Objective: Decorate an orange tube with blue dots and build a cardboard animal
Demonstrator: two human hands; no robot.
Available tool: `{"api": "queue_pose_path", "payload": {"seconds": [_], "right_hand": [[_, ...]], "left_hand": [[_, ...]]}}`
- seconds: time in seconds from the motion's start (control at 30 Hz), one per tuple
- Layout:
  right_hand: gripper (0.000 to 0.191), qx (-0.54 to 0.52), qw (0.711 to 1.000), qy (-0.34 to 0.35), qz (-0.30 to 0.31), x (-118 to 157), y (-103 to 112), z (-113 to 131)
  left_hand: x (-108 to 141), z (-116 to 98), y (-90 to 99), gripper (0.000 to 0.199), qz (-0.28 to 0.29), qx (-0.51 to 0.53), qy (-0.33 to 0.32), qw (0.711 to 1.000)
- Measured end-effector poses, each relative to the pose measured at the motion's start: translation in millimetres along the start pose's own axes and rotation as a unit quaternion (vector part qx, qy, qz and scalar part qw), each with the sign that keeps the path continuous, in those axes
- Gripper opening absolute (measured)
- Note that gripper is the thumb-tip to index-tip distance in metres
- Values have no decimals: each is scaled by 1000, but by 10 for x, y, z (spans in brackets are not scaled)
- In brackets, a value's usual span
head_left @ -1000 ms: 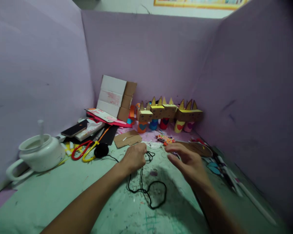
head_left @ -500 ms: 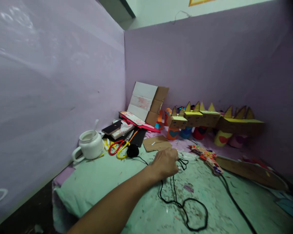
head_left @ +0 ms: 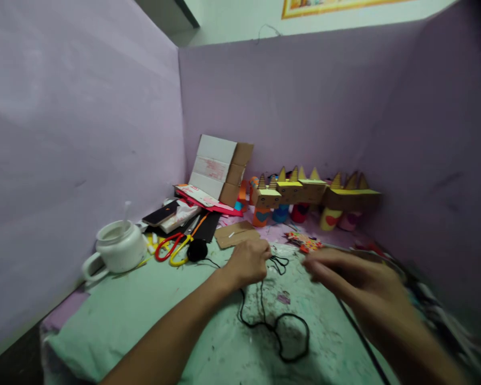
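Observation:
My left hand (head_left: pixel 249 263) is closed around black yarn (head_left: pixel 280 263), with small loops poking out past its fingers. From beneath it the yarn trails down into a larger loop (head_left: pixel 294 316) on the green cloth. A black ball of yarn (head_left: pixel 197 249) sits left of that hand, its strand running toward the wrist. My right hand (head_left: pixel 356 283), somewhat blurred, hovers on the right with fingers stretched forward and nothing visible in them. Just beyond its fingertips lies a colourfully patterned tool with a black cord, apparently a glue gun (head_left: pixel 304 241), partly hidden by the hand.
Scissors (head_left: pixel 178 247) with red and yellow handles lie beside a white mug (head_left: pixel 122 248). A phone (head_left: pixel 160 213), a folded cardboard box (head_left: pixel 213 166) and a cardboard piece (head_left: pixel 235 233) are farther back. Several cardboard animal-like figures (head_left: pixel 268 199) line the purple back wall.
My right hand has come into view from the right, over the patterned tool. My left hand keeps its grip on the yarn. The whole view has shifted, moving things leftward.

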State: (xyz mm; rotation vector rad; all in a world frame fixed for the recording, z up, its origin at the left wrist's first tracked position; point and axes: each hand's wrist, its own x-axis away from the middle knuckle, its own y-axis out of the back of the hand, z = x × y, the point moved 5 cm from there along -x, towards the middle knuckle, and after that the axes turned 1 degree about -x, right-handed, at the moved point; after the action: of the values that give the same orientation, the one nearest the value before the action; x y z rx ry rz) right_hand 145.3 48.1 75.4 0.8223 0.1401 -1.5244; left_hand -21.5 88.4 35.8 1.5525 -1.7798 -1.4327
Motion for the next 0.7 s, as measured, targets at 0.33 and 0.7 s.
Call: {"api": "queue_pose_path", "payload": {"seconds": [0.33,0.7], "right_hand": [[38,33,993,86,70,101,-472,-315],[21,165,983,66,51,125,-547,-349]], "left_hand": [[1,-60,-24,15,34,34,3,999],[6,-102,-71,18,46,87,52,994]]}}
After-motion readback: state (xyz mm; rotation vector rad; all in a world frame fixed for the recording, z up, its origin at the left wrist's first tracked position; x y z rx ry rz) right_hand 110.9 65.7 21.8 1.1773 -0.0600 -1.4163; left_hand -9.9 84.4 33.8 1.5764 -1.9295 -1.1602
